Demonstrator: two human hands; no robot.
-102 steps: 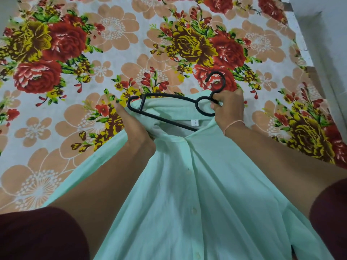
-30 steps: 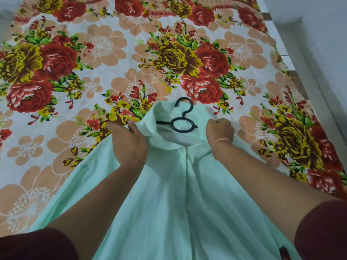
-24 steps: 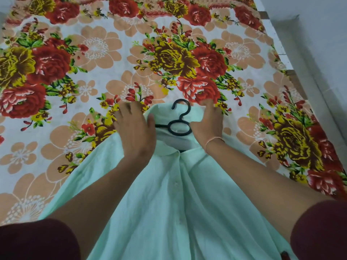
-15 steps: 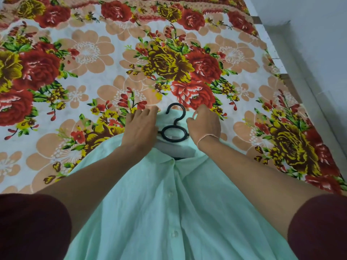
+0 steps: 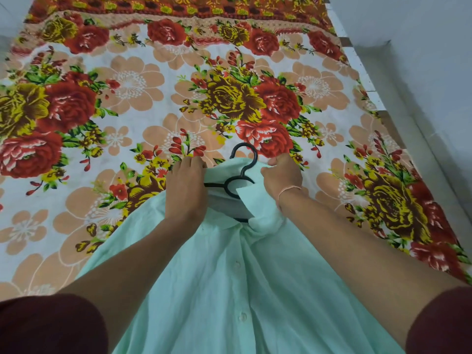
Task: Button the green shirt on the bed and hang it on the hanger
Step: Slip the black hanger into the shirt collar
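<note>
The mint-green shirt lies front-up on the bed, its button placket closed down the middle. A black hanger sits inside the neck, with only its hook and centre loop showing above the collar. My left hand grips the left side of the collar, fingers curled over its edge. My right hand pinches the right collar flap, which is lifted and folded across part of the hanger. The hanger's arms are hidden under the cloth.
The bed is covered by a floral sheet in red, yellow and peach. The bed's right edge runs diagonally beside a pale floor and wall. Dark red sleeves sit at both bottom corners.
The hanger went from lying across the open collar into the shirt's neck. Both hands moved up from the shoulders to the collar, and the right collar flap is now lifted over the hanger.
</note>
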